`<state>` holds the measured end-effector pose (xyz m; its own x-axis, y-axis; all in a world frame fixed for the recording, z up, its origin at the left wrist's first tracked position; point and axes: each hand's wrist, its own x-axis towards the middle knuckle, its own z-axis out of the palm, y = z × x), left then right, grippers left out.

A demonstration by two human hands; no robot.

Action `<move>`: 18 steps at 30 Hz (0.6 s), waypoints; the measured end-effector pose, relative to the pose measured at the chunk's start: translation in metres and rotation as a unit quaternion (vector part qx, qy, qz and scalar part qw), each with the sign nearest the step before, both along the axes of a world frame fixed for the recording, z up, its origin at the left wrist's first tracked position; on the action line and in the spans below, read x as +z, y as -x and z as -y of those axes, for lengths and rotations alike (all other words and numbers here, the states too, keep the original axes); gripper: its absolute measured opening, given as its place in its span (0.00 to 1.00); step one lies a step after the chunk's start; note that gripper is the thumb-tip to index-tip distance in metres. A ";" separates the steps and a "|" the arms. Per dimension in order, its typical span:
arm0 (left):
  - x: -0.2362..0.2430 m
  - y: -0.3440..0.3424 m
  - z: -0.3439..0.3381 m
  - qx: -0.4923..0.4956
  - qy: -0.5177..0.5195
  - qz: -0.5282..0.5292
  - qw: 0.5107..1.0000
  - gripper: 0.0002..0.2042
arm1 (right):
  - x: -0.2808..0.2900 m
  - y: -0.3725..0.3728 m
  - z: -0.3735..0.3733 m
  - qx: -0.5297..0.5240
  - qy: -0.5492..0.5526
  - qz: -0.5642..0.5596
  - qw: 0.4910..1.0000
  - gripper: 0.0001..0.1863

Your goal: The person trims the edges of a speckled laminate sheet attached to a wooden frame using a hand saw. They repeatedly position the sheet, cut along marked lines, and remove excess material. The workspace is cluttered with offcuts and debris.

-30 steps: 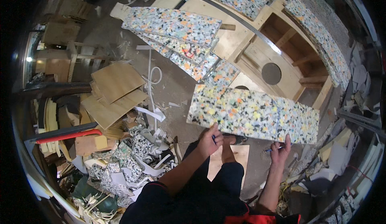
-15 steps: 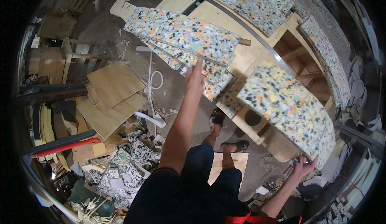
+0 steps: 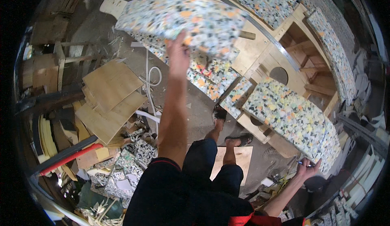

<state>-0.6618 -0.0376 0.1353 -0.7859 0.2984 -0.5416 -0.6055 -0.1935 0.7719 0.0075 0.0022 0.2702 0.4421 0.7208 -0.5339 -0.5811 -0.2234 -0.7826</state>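
My left hand [image 3: 177,53] grips the near edge of a long speckled foam slab [image 3: 187,17] in white, black and orange, blurred by motion. Its edge is raised over other speckled foam pieces [image 3: 213,82]. At the lower right, my right hand [image 3: 308,169] is closed on a slim pen [image 3: 300,162], with fingertips against the corner of a second foam slab [image 3: 294,122] with a rounded outer end. That slab rests on a wooden frame [image 3: 254,128]. A small foam block [image 3: 237,97] lies beside its left end.
A plywood frame with open compartments [image 3: 302,49] spreads behind, bordered by a curved metal strip [image 3: 266,35]. Another foam strip [image 3: 333,55] stands at the far right. Plywood sheets [image 3: 113,84] and foam scraps [image 3: 122,173] pile up on the left. A white cord [image 3: 148,80] lies on the floor.
My left hand has moved up and left, raising the long foam slab's near edge. The right-hand slab has come down and toward me, uncovering a round hole in the frame. My right hand stays at its corner.
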 end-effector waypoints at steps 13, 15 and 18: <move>-0.070 -0.001 0.023 -0.039 0.164 0.163 0.972 0.25 | -0.011 0.053 -0.022 -0.001 0.012 -0.069 0.998 0.17; -0.061 0.002 0.021 -0.074 0.130 0.115 0.982 0.24 | -0.011 0.059 -0.028 0.007 0.013 -0.041 0.999 0.17; -0.039 0.000 0.036 -0.108 0.050 -0.030 0.992 0.22 | -0.012 0.067 -0.041 -0.020 0.015 -0.039 0.999 0.15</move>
<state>-0.6615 -0.0737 0.0962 -0.7408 0.4112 -0.5312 -0.5768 0.0158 0.8167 -0.0591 0.0428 0.2583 0.4268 0.6863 -0.5889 -0.6488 -0.2213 -0.7281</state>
